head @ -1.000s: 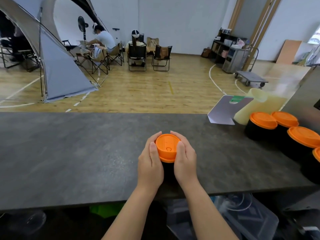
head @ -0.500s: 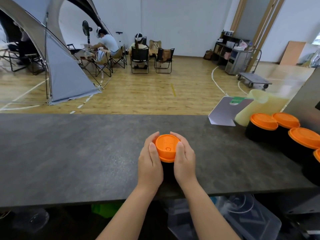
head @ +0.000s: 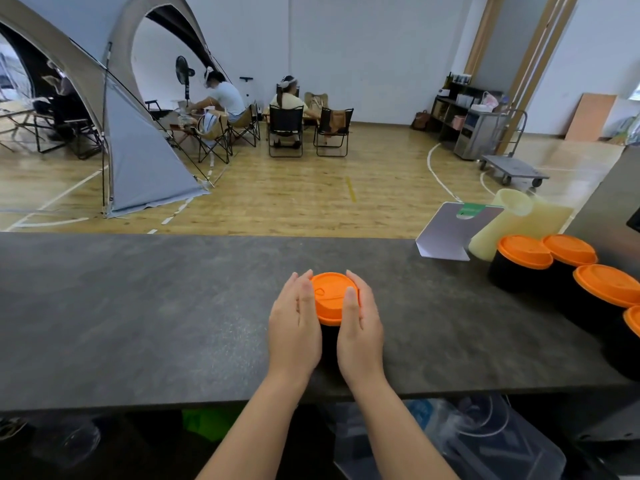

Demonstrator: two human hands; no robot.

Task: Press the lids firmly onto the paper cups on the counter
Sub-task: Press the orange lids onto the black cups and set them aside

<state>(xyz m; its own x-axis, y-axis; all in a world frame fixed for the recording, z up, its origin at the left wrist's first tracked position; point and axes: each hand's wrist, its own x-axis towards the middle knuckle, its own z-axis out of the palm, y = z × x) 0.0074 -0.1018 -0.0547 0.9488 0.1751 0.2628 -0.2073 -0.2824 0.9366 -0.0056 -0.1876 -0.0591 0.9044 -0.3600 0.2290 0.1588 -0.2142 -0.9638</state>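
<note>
Seating lid: our left hand (head: pixel 294 327) and right hand (head: pixel 360 327) flank the orange lid (head: pixel 330 299) on the black cup (head: pixel 329 341), near-centre counter (head: pixel 138 306) | change: thumbs have lifted off the lid top, fingers now straightened, touching the rim | judgement: press likely finished | lidded cups (head: pixel 523 261) stand far right.

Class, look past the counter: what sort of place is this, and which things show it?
Probably a sports hall used as a workspace: court lines painted on the wooden floor, a tent and folding chairs inside.
</note>
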